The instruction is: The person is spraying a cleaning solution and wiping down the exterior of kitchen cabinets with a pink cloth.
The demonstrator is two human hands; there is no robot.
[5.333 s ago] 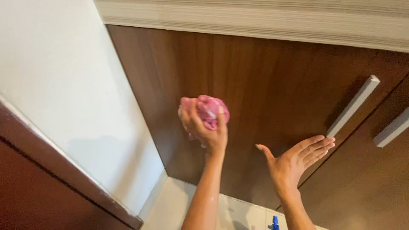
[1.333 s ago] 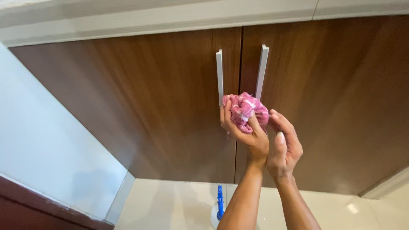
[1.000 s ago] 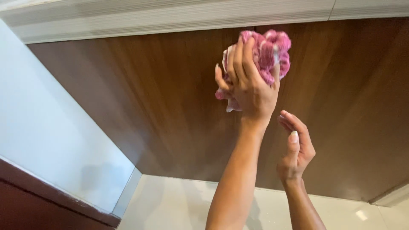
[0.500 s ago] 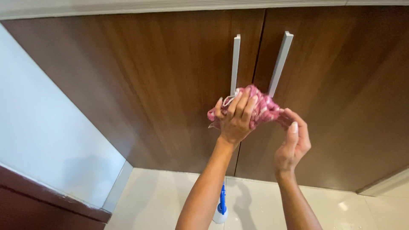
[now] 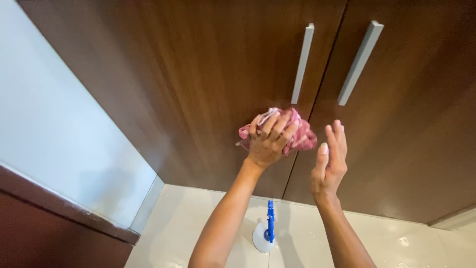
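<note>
Left hand (image 5: 267, 141) presses a bunched pink cloth (image 5: 297, 134) flat against the dark wood cabinet door (image 5: 198, 74), just below the bottom end of the left long pale handle (image 5: 302, 62) & right at the seam between the two doors. Fingers spread over the cloth, curled enough to pin & grip it; arm stretched up, wrist bent back.

Right hand (image 5: 329, 161) hangs just to the right of the cloth, not touching it, palm turned toward it, fingers straight & together, thumb up, holding nothing, forearm raised.

Progress, judging only by how things lie: cloth sits low on the door near the handles, so wiping looks underway around the seam; can't tell which parts are clean, wood shows no clear wet marks. The second door (image 5: 411, 124), to the right of the cloth with its own handle (image 5: 359, 62), has no cloth on it.

Below the cloth: white spray bottle w/ blue nozzle (image 5: 267, 231) stands on the pale counter (image 5: 198, 218). Light wall (image 5: 59, 124) well left of it
</note>
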